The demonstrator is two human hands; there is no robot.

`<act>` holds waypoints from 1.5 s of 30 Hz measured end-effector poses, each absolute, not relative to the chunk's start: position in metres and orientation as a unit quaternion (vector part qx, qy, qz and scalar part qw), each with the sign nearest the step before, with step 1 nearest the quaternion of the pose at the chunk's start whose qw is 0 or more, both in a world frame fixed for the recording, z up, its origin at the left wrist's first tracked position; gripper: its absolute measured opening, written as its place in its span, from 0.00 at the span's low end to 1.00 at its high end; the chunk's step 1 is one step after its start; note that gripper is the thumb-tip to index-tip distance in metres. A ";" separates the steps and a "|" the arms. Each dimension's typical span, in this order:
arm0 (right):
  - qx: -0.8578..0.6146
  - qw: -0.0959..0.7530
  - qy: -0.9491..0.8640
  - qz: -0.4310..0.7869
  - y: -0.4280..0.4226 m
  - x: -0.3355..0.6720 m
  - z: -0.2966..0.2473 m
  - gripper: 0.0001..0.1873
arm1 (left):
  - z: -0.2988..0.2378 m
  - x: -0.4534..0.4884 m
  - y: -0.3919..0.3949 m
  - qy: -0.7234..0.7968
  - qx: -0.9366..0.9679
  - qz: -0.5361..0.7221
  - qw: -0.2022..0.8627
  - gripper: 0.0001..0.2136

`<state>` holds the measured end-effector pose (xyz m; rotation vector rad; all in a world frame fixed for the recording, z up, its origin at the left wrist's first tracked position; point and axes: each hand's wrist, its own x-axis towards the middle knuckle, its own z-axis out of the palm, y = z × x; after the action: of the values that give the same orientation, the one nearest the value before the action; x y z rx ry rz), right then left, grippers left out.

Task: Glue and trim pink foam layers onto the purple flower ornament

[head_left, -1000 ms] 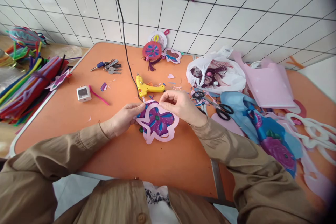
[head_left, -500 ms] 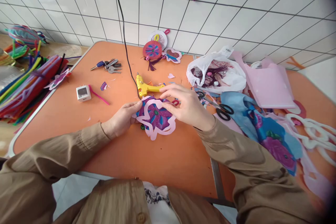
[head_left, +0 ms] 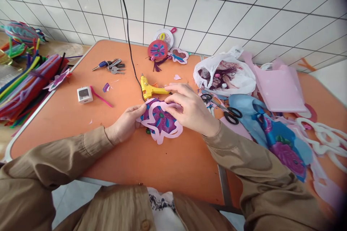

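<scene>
Above the orange table I hold a purple and blue flower cutout (head_left: pixel 166 122). A wavy pink paper frame (head_left: pixel 159 138) lies over it, its edge partly off the flower's outline. My left hand (head_left: pixel 127 122) pinches the left side of the flower between thumb and fingers. At the upper right, my right hand (head_left: pixel 188 110) is closed with its fingertips on the pink frame's edge. A small dark green bead (head_left: pixel 148 130) shows beneath the left edge. Just behind the flower lies a yellow glue gun (head_left: pixel 151 89), its handle end close to my right fingers.
Keys (head_left: pixel 115 65) and a white charger (head_left: pixel 85 95) lie to the left, near bundled pipe cleaners (head_left: pixel 35 83). Finished round ornaments (head_left: pixel 158 49) rest by the tiled wall. On the right are a white plastic bag (head_left: pixel 241 79), black-handled scissors (head_left: pixel 231 114) and blue flowered fabric (head_left: pixel 287 148).
My right hand has shifted slightly, and its fingers have come lower over the pink frame's upper right edge. My left hand keeps its hold, and the view has tilted a little.
</scene>
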<state>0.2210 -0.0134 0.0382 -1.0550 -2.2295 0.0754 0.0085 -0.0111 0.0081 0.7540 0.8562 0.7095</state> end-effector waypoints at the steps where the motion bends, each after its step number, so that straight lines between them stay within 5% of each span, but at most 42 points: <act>1: -0.411 0.331 -0.848 0.044 -0.014 0.220 0.038 0.04 | 0.007 0.009 -0.012 0.393 0.355 0.331 0.781 0.19; 10: -0.438 0.354 -0.805 0.187 -0.015 0.221 0.039 0.07 | 0.006 0.010 -0.015 0.386 0.373 0.326 0.778 0.22; 19: -0.412 0.329 -0.839 0.133 -0.015 0.216 0.033 0.08 | 0.007 0.010 -0.016 0.391 0.364 0.308 0.787 0.23; 26: -0.464 0.371 -0.741 0.311 -0.013 0.216 0.036 0.08 | 0.006 0.010 -0.016 0.393 0.368 0.307 0.785 0.23; 32: -0.494 0.311 -0.655 0.480 -0.008 0.222 0.041 0.11 | 0.005 0.009 -0.015 0.396 0.375 0.306 0.780 0.20; 39: -0.473 0.262 -0.681 0.493 -0.005 0.232 0.052 0.11 | 0.005 0.009 -0.015 0.399 0.375 0.295 0.783 0.23; 45: -0.476 0.307 -0.602 0.563 -0.008 0.229 0.053 0.11 | 0.005 0.009 -0.016 0.393 0.388 0.300 0.777 0.21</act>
<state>0.2292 -0.0076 0.0532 -1.2586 -1.5925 1.4881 0.0088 -0.0160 0.0054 0.8401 0.8506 0.6491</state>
